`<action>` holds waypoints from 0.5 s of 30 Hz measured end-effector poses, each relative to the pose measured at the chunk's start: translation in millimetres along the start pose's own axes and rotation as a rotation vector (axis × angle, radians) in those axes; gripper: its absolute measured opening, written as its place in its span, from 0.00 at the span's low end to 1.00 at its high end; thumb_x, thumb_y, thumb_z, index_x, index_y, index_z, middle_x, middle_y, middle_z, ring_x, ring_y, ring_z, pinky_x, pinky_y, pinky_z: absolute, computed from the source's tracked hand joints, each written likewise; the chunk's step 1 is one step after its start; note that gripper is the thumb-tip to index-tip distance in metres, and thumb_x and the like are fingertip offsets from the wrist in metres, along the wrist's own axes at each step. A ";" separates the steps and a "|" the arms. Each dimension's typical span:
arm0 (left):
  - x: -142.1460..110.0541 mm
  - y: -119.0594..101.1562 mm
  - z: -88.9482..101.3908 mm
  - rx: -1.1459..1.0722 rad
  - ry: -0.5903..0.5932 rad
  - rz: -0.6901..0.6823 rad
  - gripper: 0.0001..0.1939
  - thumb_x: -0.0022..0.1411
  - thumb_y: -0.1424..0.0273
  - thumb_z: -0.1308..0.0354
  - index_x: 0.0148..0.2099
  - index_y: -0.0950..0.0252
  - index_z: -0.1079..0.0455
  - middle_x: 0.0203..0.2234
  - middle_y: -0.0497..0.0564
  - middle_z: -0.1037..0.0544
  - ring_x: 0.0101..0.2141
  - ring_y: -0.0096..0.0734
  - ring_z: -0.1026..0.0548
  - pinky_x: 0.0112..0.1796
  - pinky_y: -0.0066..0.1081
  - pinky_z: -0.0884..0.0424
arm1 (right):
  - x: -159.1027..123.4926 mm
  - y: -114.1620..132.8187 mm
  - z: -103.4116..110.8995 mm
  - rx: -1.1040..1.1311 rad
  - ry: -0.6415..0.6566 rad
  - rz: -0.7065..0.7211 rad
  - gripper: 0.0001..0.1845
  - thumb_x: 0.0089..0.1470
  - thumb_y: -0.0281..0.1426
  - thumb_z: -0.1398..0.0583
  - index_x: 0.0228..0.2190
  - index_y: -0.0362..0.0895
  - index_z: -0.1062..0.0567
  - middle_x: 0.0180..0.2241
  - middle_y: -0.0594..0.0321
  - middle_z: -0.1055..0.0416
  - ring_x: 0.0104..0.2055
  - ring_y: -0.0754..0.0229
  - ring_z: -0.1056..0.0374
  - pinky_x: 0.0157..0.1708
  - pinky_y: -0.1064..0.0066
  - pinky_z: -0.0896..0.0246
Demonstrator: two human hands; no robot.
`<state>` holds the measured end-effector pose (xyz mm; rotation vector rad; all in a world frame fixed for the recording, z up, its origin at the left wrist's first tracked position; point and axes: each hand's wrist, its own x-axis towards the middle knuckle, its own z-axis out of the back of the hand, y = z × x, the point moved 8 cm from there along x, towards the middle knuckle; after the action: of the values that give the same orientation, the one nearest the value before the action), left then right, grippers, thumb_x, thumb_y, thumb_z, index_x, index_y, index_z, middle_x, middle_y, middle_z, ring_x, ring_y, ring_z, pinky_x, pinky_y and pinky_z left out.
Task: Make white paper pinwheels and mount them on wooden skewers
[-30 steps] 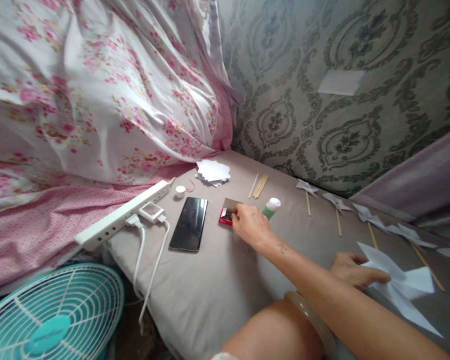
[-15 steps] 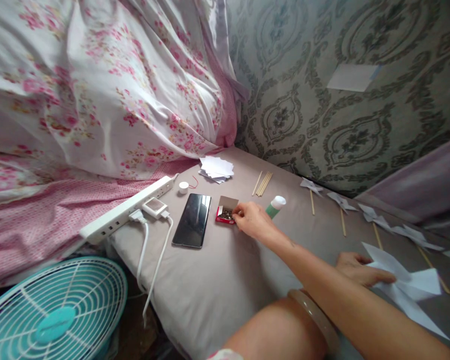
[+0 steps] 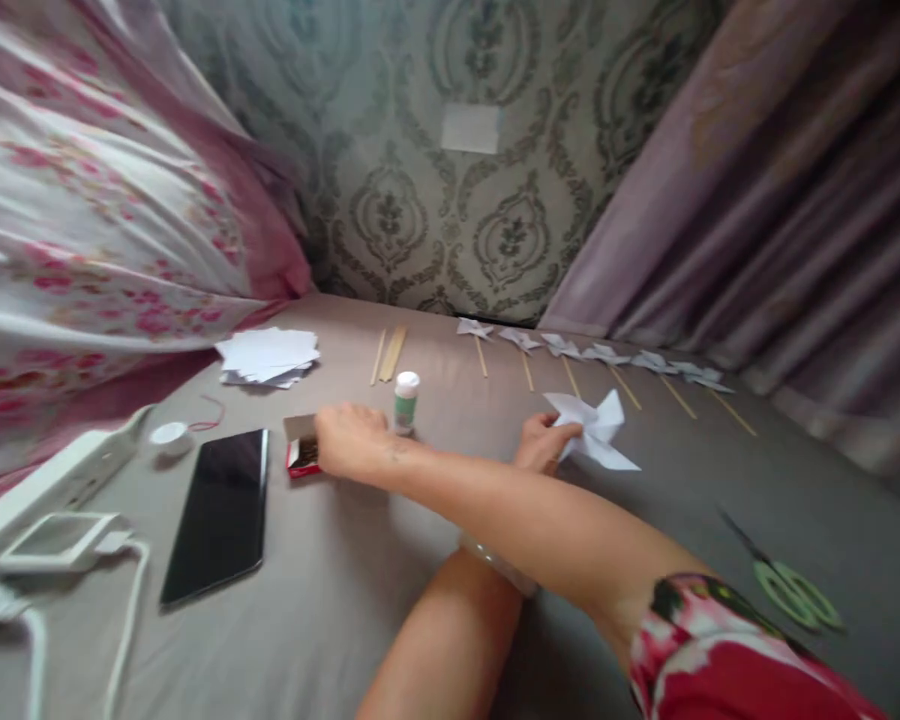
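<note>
- L hand [image 3: 544, 443]: thumb + fingers pinched on wht paper pinwheel [image 3: 598, 432], btwn mid & R edge of grey sheet [image 3: 307, 610];
- R hand [image 3: 352, 440]: at open red box [image 3: 302, 455], just R of phone [image 3: 221, 510]; fingertips hidden, can't tell if together/apart;
- wht-capped tube [image 3: 406, 405] upright, just beside R hand;
- stick pinwheels [image 3: 607, 355] nr sheet's far edge; scissors [image 3: 791, 590] twd R edge

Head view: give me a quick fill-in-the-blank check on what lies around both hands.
The left hand holds a paper pinwheel coloured ____.
The right hand is at the open box, whose outer front is ____.
The scissors have ____ handles.
The row of pinwheels on sticks counts ____.

Missing words: white; red; green; six.
</note>
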<state>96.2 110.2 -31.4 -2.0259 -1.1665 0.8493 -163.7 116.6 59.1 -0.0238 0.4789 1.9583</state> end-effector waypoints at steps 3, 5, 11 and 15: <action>2.5 1.8 -5.2 -0.005 0.043 0.030 0.13 0.38 0.75 0.40 0.31 0.66 0.28 0.21 0.48 0.25 0.22 0.28 0.30 0.25 0.27 0.37 | 2.5 0.9 -0.4 0.020 0.015 0.041 0.18 0.52 0.29 0.42 0.45 0.40 0.25 0.48 0.48 0.26 0.51 0.51 0.30 0.43 0.65 0.32; 1.9 -0.4 -7.4 -0.013 0.055 0.026 0.13 0.38 0.75 0.40 0.32 0.66 0.28 0.22 0.48 0.25 0.22 0.28 0.30 0.26 0.27 0.36 | 4.3 3.0 -3.7 0.019 0.037 0.096 0.18 0.51 0.33 0.41 0.44 0.42 0.25 0.47 0.50 0.25 0.50 0.51 0.29 0.42 0.64 0.32; -2.9 -7.1 -9.8 -0.003 0.054 0.008 0.13 0.38 0.75 0.41 0.32 0.67 0.28 0.22 0.48 0.25 0.22 0.28 0.30 0.25 0.27 0.37 | 7.0 5.1 -9.5 -0.014 0.067 0.195 0.19 0.54 0.34 0.43 0.46 0.39 0.27 0.48 0.45 0.27 0.51 0.48 0.31 0.40 0.62 0.32; -2.5 -7.9 -9.1 0.012 0.046 0.005 0.14 0.38 0.75 0.40 0.33 0.67 0.28 0.22 0.48 0.25 0.21 0.27 0.31 0.25 0.27 0.37 | 3.9 6.6 -7.9 -0.011 0.088 0.231 0.21 0.56 0.34 0.45 0.48 0.37 0.28 0.50 0.44 0.28 0.53 0.47 0.33 0.41 0.61 0.33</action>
<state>98.5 109.2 -19.4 -2.0283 -1.1293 0.8061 -172.7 115.0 53.0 -0.0647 0.5489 2.1934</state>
